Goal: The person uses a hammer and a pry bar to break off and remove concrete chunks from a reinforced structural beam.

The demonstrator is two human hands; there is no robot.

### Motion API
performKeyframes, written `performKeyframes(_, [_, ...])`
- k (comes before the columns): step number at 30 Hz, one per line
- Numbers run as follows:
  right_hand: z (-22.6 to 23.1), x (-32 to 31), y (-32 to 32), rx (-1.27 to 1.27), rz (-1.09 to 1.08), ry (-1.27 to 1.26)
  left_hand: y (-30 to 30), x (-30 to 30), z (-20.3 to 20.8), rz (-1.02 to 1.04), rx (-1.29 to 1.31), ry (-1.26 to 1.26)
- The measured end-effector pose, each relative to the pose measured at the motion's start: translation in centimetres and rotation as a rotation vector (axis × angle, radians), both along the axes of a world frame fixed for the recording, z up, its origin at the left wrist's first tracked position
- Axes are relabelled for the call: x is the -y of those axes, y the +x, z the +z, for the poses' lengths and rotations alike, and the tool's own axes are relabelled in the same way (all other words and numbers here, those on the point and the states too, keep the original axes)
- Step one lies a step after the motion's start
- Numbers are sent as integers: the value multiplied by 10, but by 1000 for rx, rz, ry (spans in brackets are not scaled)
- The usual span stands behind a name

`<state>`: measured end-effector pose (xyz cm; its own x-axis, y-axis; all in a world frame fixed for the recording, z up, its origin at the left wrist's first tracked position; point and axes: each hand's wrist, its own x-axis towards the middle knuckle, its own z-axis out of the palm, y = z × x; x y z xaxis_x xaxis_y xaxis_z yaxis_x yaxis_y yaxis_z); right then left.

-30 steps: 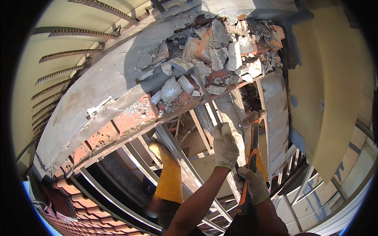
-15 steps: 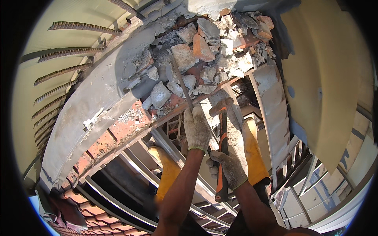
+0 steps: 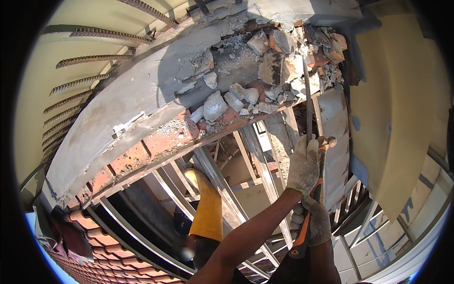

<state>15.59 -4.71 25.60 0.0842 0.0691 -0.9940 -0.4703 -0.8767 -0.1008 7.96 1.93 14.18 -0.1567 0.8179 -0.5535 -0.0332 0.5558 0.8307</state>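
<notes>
- Broken grey concrete beam [image 3: 142,99] carries loose rubble chunks [image 3: 265,85].
- Long thin steel chisel [image 3: 307,102], gripped by gloved left hand [image 3: 304,165], reaches the rubble.
- Gloved right hand [image 3: 316,222] clenches orange-and-black-handled hammer [image 3: 309,208] beside the chisel.

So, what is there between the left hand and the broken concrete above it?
In the head view, only the chisel shaft: the left hand grips it, and it runs up to the broken concrete.

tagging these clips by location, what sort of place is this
Most likely a building site, up at roof level: bare rebar sticks out, broken concrete rubble lies on a ledge, roof tiles sit below. Left hand holds a chisel, right hand a hammer.
</notes>
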Motion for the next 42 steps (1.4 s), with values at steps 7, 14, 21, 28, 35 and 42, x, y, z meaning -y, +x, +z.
performKeyframes(7, [-62,-30,-24,-89,299,65,-63,5,-76,142,-301,-15])
performKeyframes(14, [-112,-56,-44,-286,85,110,-81,-53,-114,65,-322,-7])
performKeyframes(21, [-60,-26,22,52,142,60,9,-7,-88,96,-195,128])
performKeyframes(28, [-30,38,24,133,569,101,-35,62,4,787,506,-473])
performKeyframes(35, [-64,11,-34,162,994,212,-90,55,-49,875,256,-400])
performKeyframes(42, [-36,35,-16,398,657,162,-33,39,-33,643,586,-448])
